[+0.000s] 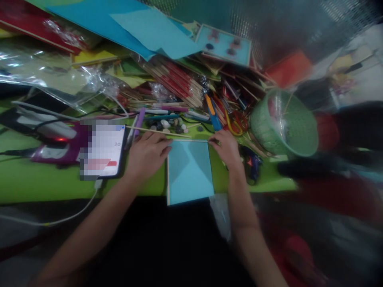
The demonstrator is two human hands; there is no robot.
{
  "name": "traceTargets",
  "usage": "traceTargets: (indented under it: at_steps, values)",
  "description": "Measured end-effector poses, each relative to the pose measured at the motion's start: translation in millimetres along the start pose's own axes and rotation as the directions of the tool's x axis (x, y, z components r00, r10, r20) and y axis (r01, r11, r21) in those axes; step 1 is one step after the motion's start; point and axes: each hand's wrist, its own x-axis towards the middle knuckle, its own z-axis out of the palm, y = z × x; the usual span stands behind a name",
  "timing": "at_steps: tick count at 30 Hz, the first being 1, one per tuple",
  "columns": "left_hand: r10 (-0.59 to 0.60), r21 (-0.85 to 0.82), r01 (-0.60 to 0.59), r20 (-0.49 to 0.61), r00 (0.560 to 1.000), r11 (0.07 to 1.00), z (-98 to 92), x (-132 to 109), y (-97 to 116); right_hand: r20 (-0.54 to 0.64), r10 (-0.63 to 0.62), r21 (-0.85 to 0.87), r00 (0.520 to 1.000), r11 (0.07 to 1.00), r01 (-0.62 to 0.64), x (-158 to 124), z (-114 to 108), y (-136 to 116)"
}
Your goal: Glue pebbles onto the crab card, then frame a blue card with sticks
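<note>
A light blue card (pixel 190 171) lies at the table's front edge, its lower end overhanging. A thin wooden stick (pixel 168 179) runs along its left side, and another pale wooden stick (pixel 190 140) lies along its top edge. My left hand (pixel 148 153) is closed with thumb and fingers at the top stick's left end. My right hand (pixel 226 147) pinches at that stick's right end; its fingertips are partly blurred. Just beyond my left hand lies a longer loose stick (pixel 167 132). A dark glue gun (pixel 253 165) rests right of my right hand.
A phone (pixel 119 159) with a cable lies left, beside a purple power strip (pixel 56 153). Behind are pebbles (pixel 172 125), a craft knife (pixel 213 113), yellow-handled scissors (pixel 235 125), bundled sticks (pixel 176 81) and blue sheets (pixel 155 30). A green basket (pixel 308 131) stands right.
</note>
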Motion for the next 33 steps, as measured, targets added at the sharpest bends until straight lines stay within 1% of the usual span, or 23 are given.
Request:
traceTargets:
  at_steps: [5, 8, 13, 17, 20, 24, 29, 33]
  values:
    - [-0.006, 0.018, 0.006, -0.004, 1.000, 1.000, -0.2, 1, 1, 0.055, -0.023, -0.071, 0.998, 0.997, 0.027, 3, -2, -3]
    - [0.004, 0.030, -0.003, -0.019, 1.000, 1.000, 1.1, 1, 0, 0.065, -0.038, -0.092, 0.997, 0.995, 0.044, 3, -2, -2]
    - [0.022, 0.031, -0.020, -0.050, 0.999, 0.999, 4.1, 1, -3, 0.048, -0.035, -0.104, 0.998, 0.994, 0.040, -1, -2, 1]
    - [0.044, 0.056, -0.038, -0.107, 0.993, 0.998, 0.0, 4, 2, 0.008, -0.047, -0.137, 0.999, 0.989, 0.048, -3, -7, -1]
    - [0.104, 0.071, -0.094, -0.148, 0.983, 0.993, -6.5, 8, 14, 0.008, -0.073, -0.191, 0.997, 0.979, 0.073, -5, -13, -5]
    - [0.194, 0.039, -0.191, -0.134, 0.972, 0.981, -10.3, 17, 35, 0.030, -0.113, -0.255, 0.993, 0.960, 0.116, -10, -26, -10]
    - [0.291, -0.065, -0.293, -0.029, 0.956, 0.954, -0.3, 36, 66, 0.033, -0.164, -0.293, 0.986, 0.942, 0.167, -12, -44, -27]
    - [0.293, -0.051, -0.291, 0.044, 0.955, 0.955, 7.8, 53, 83, 0.032, -0.216, -0.324, 0.976, 0.921, 0.215, -7, -55, -42]
